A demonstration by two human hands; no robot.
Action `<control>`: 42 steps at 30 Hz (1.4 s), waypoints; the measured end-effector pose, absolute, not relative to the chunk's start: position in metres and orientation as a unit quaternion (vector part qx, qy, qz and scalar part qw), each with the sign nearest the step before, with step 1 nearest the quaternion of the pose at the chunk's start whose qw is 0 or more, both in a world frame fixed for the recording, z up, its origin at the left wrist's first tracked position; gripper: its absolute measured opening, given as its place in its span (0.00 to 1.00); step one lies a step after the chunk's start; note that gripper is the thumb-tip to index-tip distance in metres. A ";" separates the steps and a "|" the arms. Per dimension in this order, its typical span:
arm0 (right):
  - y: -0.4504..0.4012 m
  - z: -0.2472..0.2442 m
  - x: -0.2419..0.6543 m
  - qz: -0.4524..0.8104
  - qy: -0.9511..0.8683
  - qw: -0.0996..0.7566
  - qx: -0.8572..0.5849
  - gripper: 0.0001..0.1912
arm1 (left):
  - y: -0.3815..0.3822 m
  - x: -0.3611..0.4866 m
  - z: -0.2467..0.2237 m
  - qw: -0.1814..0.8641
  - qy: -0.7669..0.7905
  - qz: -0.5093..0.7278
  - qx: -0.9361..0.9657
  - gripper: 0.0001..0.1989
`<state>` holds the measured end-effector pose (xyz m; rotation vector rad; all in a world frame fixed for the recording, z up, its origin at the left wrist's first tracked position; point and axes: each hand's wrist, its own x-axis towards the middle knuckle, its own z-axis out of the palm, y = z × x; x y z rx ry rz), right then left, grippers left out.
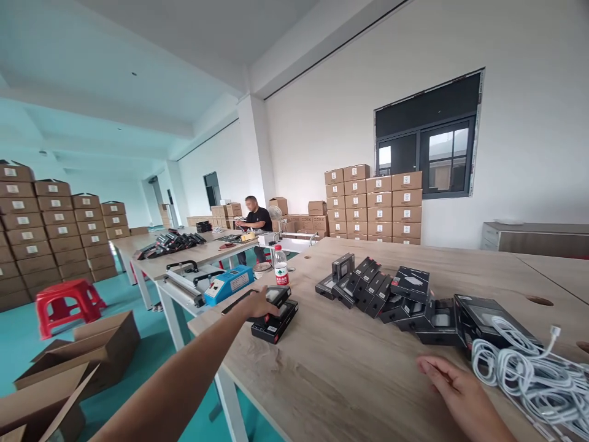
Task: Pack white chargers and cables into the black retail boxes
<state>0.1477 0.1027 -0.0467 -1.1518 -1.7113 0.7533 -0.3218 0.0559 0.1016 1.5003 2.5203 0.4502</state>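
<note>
My left hand (pixel 258 305) reaches over the table's left part and grips a small black box (pixel 277 296) with a window in its top. Beneath it lies another black box (pixel 275 331). My right hand (pixel 453 390) is near the front edge at the right, its fingers curled with thumb near the fingertips; nothing shows in it. Beyond it a row of leaning black boxes (pixel 372 287) runs across the wooden table (pixel 340 368). Coiled white cables (pixel 529 374) lie just right of my right hand.
A bottle with a red cap (pixel 280 267) stands behind my left hand. Left of it is a blue machine (pixel 230 284). A person (pixel 257 216) sits at a farther table. Open cartons (pixel 92 350) and a red stool (pixel 69 302) stand on the floor at left.
</note>
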 end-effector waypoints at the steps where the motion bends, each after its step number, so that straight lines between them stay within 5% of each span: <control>1: 0.103 -0.048 0.148 0.302 -0.698 0.453 -0.466 0.28 | 0.056 -0.317 0.094 0.095 0.851 0.143 0.496 0.61; 11: 0.104 -0.052 0.150 0.287 -0.715 0.459 -0.442 0.25 | 0.055 -0.314 0.085 0.118 0.850 0.105 0.503 0.60; 18: 0.096 -0.034 0.139 0.272 -0.733 0.481 -0.397 0.20 | 0.081 -0.252 0.097 -0.015 0.801 0.115 0.587 0.61; 23: 0.099 -0.036 0.143 0.259 -0.724 0.486 -0.415 0.17 | 0.113 -0.116 0.059 0.017 0.635 0.322 0.702 0.35; 28: 0.108 -0.037 0.165 0.200 -0.666 0.524 -0.492 0.20 | 0.120 -0.026 0.009 0.074 0.579 0.369 0.723 0.07; 35: 0.129 -0.032 0.169 0.226 -0.617 0.464 -0.594 0.42 | 0.124 -0.030 -0.006 0.137 0.522 0.389 0.746 0.03; 42: 0.138 -0.020 0.186 0.221 -0.564 0.519 -0.603 0.36 | 0.124 -0.025 -0.010 0.258 0.512 0.454 0.682 0.06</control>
